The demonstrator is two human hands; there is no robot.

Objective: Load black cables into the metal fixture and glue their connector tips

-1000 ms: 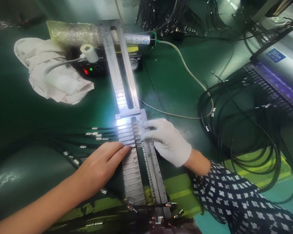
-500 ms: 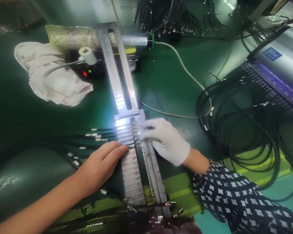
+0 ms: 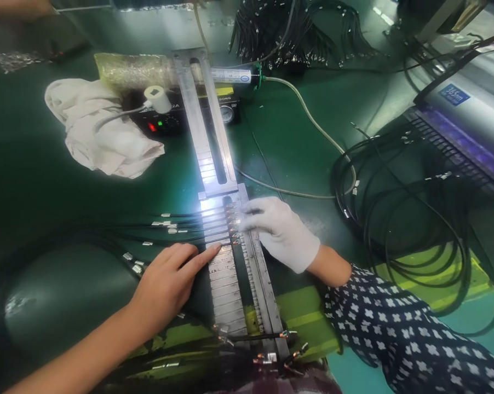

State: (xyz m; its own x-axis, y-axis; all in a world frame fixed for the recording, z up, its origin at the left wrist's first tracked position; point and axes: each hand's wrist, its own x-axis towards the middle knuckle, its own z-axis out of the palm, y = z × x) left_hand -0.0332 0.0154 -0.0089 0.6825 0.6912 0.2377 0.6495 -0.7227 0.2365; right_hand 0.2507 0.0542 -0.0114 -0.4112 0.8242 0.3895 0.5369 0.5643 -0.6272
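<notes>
A long slotted metal jig lies on the green bench, and several black cables cross its upper slots from the left. Their stripped ends with coloured wires stick out over the jig's central gap. My bare left hand rests at the jig's left side, its index finger stretched out and its tip on the slots beside the nearest cable. The other fingers are bent. My right hand, in a white glove, lies over the right rail, thumb and finger apart beside the wire ends. Its fingertips partly cover the ends.
Behind stand a black control box with red and green lights and a white cloth. A raised slotted metal frame extends from the jig. Coiled cables and a silver 365nm lamp unit are at right.
My left hand has drawn back slightly, its index finger now pointing out straighter from the other fingers. My right hand stays by the wire ends. The whole view has shifted slightly.
</notes>
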